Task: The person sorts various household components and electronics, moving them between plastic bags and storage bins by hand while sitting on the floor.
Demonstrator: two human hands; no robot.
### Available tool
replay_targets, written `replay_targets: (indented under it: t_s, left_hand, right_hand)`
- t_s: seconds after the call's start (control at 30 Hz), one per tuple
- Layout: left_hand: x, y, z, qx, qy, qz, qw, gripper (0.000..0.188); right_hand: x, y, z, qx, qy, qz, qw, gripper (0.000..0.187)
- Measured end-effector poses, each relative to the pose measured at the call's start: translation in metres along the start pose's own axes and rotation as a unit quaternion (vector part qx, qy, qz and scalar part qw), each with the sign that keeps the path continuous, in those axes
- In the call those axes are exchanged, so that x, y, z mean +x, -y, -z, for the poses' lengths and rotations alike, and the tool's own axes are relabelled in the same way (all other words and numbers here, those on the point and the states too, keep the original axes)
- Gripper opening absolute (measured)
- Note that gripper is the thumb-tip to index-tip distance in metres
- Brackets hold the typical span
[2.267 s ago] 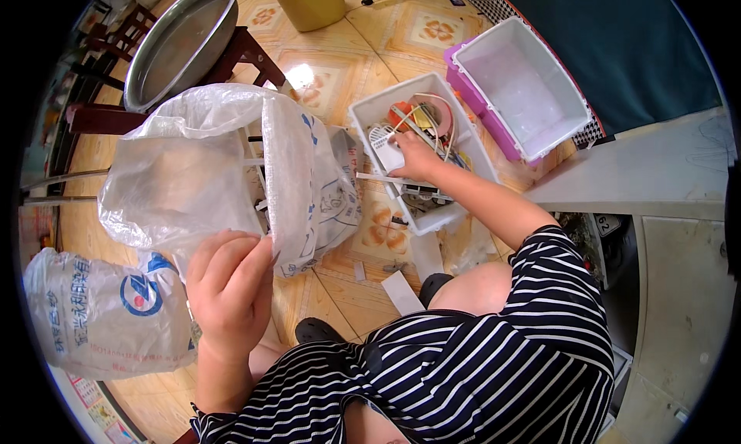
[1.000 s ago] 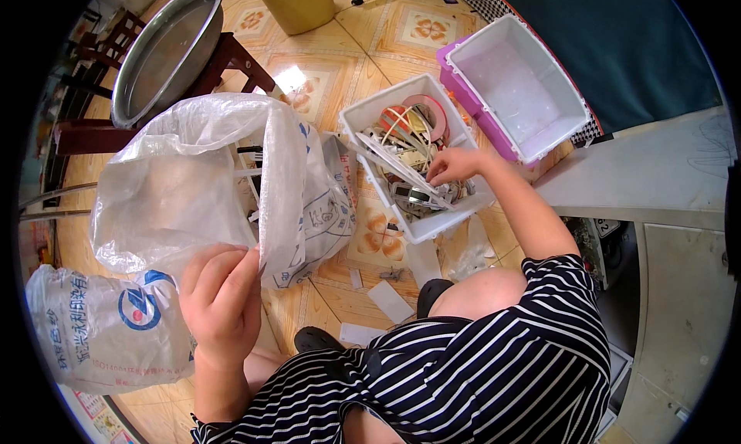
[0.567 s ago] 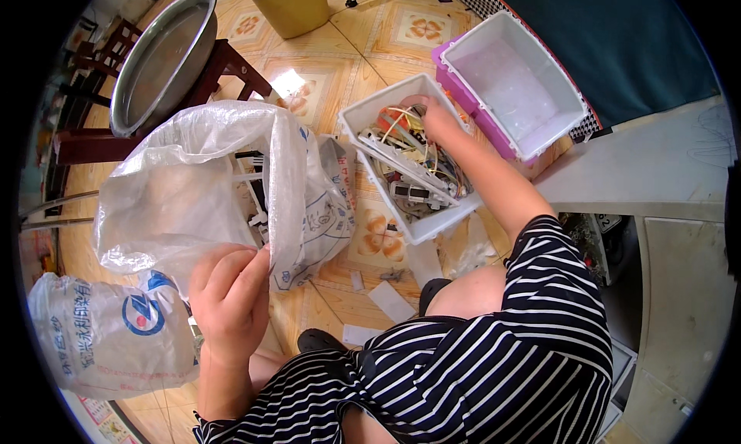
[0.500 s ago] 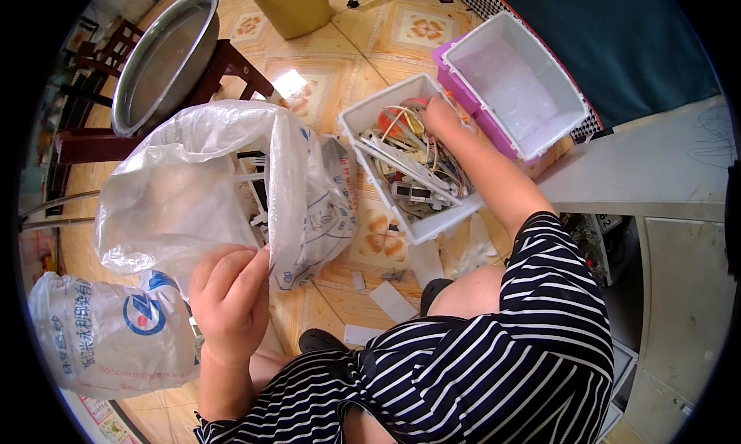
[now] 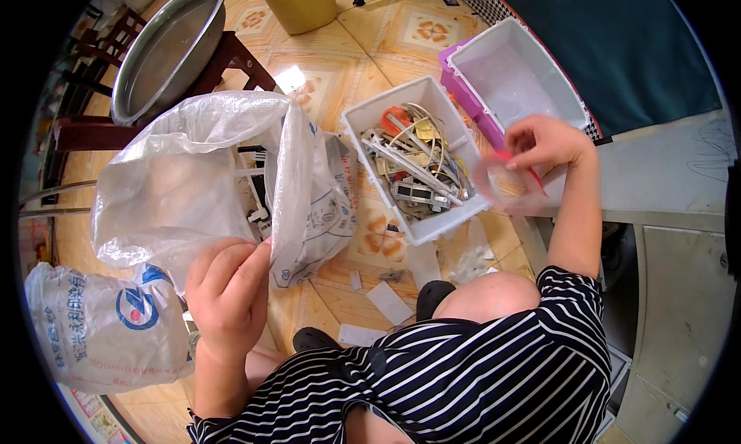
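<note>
My left hand is closed on the rim of a large white woven plastic bag, whose mouth gapes upward. Inside the bag, dark and white plastic parts show in part. To the right, my right hand pinches a thin red loop, smeared by motion; whether it is wire or tape I cannot tell. The loop hangs just past the right edge of a white plastic box. In that box lies a tangle of cables and electronic parts, with an orange-red piece at its far end.
Behind the box stands a pale, purple-sided bin. A metal basin rests on a dark wooden stool at far left; a yellow bucket is beyond. Another printed bag sits lower left. White scraps litter the tiled floor.
My right hand has come out of the white box and moved right and nearer, now with the red loop in its fingers. The left hand keeps its hold on the bag rim.
</note>
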State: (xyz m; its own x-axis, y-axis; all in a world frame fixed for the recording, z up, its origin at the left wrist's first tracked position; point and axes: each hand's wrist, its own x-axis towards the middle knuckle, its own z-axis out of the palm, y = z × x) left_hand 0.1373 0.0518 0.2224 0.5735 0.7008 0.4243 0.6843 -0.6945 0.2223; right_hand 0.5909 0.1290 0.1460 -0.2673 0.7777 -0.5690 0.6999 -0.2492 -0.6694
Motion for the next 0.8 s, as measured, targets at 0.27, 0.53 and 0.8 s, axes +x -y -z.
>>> replay_targets:
  t_s: [0.27,0.53,0.8]
  left_hand:
    - [0.007,-0.01,-0.005,-0.002,0.001,-0.014,1.0,0.023]
    - [-0.011,-0.003,0.011,0.026,-0.002,0.023,0.999,0.022]
    - [-0.009,0.004,0.008,0.02,0.006,0.024,0.999,0.022]
  right_hand:
    - [0.167,-0.05,-0.105,-0.106,-0.148,0.116,0.976,0.027]
    - [0.243,-0.096,-0.139,-0.284,-0.128,-0.066,0.948,0.049]
    - [0.178,-0.061,-0.105,-0.339,0.053,-0.027,0.939,0.023]
